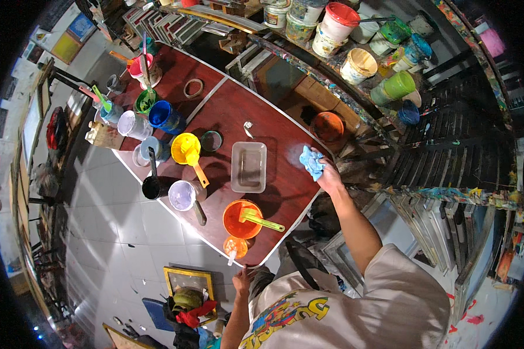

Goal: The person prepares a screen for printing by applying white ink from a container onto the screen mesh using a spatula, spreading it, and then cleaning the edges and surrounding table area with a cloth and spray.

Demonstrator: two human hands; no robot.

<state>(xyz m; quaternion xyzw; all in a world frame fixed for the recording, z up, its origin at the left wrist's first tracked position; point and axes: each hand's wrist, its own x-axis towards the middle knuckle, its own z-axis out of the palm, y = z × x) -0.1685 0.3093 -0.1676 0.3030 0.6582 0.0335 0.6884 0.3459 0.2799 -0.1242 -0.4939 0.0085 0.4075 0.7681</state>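
Observation:
My right hand is closed on a crumpled light-blue cloth at the right edge of the dark red table. A pale, hazy patch shows on the tabletop beside the cloth. My left hand is low by the table's near corner, its fingers too small to make out. Just above it sits a small orange cup with a white-handled tool. Behind that stands an orange paint bowl, a yellow-green spatula lying across it. A clear rectangular tub occupies mid-table.
Left of the tub are a yellow paint pot, a lilac pot, a blue tub and several others. A tape roll lies farther back. Paint buckets crowd a shelf at the upper right. Frames lean at right.

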